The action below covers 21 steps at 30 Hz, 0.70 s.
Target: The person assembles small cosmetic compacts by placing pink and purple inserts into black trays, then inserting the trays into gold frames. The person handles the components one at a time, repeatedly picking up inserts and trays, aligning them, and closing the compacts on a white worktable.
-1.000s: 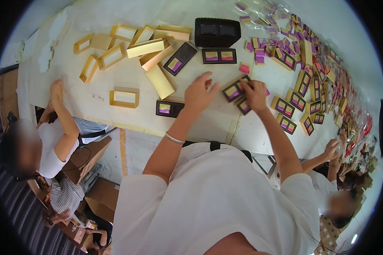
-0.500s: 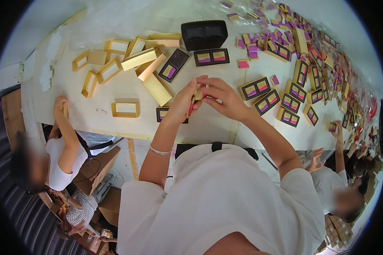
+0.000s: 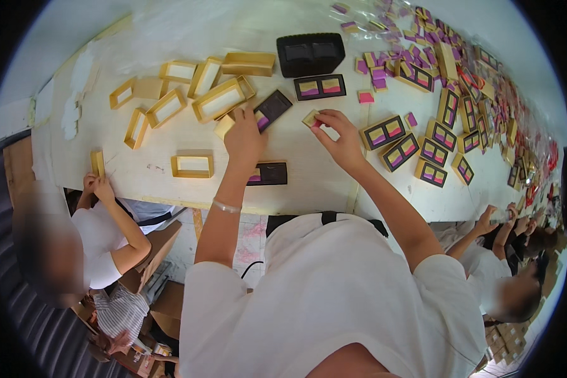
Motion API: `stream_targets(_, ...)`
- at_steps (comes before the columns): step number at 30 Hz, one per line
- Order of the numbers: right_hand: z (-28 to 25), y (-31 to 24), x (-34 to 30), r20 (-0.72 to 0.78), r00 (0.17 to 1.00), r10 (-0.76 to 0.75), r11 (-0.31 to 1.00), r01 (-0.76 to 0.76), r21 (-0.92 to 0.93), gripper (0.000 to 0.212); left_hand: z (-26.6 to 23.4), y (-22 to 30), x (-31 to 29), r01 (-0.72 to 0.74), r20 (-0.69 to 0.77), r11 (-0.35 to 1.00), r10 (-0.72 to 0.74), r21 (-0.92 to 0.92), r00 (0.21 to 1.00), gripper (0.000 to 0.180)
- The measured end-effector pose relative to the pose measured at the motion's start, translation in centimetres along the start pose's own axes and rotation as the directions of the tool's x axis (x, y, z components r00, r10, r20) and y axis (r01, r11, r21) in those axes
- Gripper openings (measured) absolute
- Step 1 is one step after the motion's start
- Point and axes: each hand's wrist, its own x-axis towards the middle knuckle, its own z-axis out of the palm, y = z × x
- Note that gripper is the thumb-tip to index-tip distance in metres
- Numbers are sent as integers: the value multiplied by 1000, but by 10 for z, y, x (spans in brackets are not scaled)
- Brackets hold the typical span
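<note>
My right hand [image 3: 341, 140] pinches a small gold square piece [image 3: 310, 118] between thumb and fingers, raised over the table. My left hand [image 3: 244, 140] is curled at the lower left end of a slanted black tray [image 3: 276, 108]. It seems to grip that end, though its fingertips are partly hidden. A purple and gold piece shows in the tray beside my fingers. Part of a gold box sleeve [image 3: 223, 127] peeks out left of this hand. Below it, another black tray [image 3: 272, 173] lies partly behind my wrist.
Several open gold sleeves [image 3: 192, 165] lie at left. A black tray stack [image 3: 310, 55] stands behind a filled tray [image 3: 320, 87]. Filled boxes [image 3: 400, 151] and loose purple pieces [image 3: 378, 72] cover the right. People work at left [image 3: 101, 186] and right [image 3: 485, 220].
My hands have parted from together at centre. The left has gone left to the slanted tray, which has shifted slightly down and right. The right still holds a gold piece.
</note>
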Motion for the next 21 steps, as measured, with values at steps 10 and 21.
stream_targets(10,-19,56,-71,-79,995,-54,927,20,-374,22,60,77,-48,-425,95,898,436,-110,895,60)
stream_targets(21,-12,62,-62,-161,987,-25,789,-79,-609,11,47,47,-24,-443,-261,826,368,-349,892,52)
